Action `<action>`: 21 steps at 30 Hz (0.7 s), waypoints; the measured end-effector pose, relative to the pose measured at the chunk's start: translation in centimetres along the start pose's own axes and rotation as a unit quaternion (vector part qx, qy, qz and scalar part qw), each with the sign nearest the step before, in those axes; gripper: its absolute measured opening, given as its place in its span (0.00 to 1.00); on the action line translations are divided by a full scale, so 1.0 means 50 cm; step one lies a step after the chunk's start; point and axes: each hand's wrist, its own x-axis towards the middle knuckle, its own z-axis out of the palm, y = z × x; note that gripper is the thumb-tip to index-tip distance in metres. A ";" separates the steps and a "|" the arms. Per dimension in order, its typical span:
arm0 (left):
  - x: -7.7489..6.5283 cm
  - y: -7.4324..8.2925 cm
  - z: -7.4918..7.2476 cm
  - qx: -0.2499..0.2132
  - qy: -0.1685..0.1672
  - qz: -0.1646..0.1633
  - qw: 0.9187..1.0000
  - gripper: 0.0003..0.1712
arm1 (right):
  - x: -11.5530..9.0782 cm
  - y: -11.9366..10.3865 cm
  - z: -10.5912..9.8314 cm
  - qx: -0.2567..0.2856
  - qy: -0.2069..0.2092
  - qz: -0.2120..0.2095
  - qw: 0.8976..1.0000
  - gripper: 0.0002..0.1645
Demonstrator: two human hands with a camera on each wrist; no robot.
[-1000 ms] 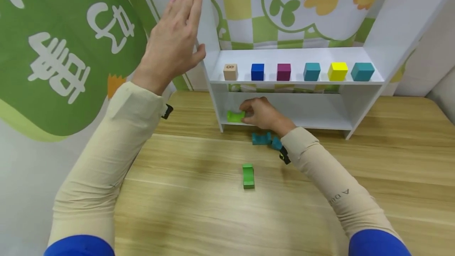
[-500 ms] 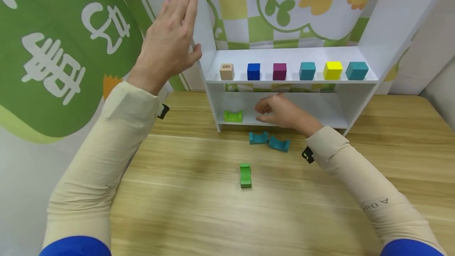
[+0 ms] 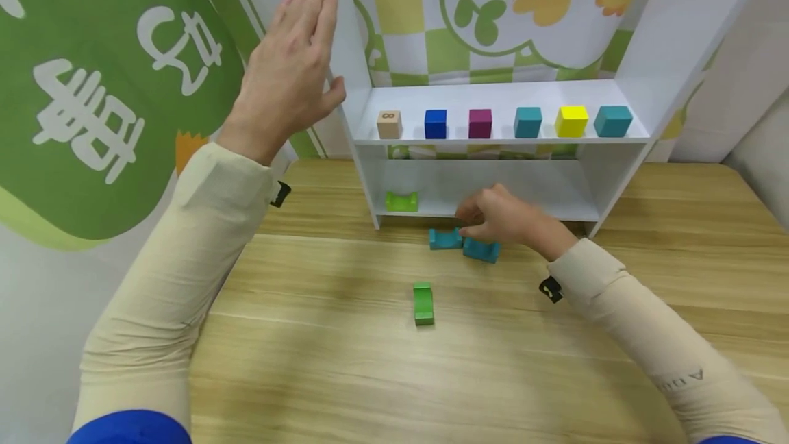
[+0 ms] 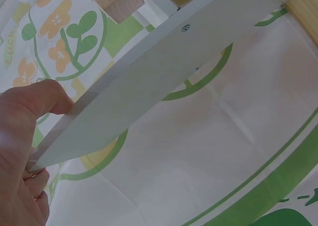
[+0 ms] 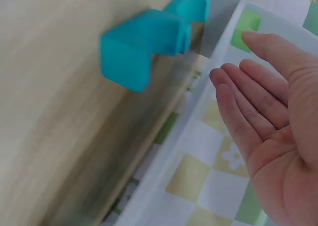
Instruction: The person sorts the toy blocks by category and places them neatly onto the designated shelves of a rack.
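Observation:
My left hand (image 3: 285, 70) rests against the upright left panel of the white shelf (image 3: 487, 94), fingers straight and thumb at its front edge; the left wrist view shows the thumb (image 4: 52, 99) touching that edge. Just in front of the lower shelf, my right hand (image 3: 502, 216) hovers over two teal notched blocks, holding nothing. The left teal block (image 3: 445, 240) and right teal block (image 3: 481, 251) lie side by side on the table, the latter partly behind my fingertips. A lime notched block (image 3: 401, 203) sits at the lower shelf's left end.
A green notched block (image 3: 423, 304) lies nearer me on the wooden table (image 3: 345, 375). Along the upper shelf stand several cubes: wooden (image 3: 389, 125), blue (image 3: 435, 125), purple (image 3: 480, 124), teal (image 3: 527, 122), yellow (image 3: 572, 122) and another teal cube (image 3: 613, 121).
My right hand has let go of the lime block, leaving it on the lower shelf, and moved right and down to the teal blocks. My left hand stays on the panel.

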 end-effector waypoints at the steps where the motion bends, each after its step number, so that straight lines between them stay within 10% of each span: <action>1: 0.000 0.000 0.000 0.001 0.000 0.000 1.000 0.55 | -0.003 0.003 0.007 0.001 -0.001 0.002 1.000 0.21; 21: -0.001 0.002 -0.001 -0.006 0.002 -0.004 1.000 0.55 | -0.001 0.018 0.106 -0.009 0.043 0.046 0.998 0.33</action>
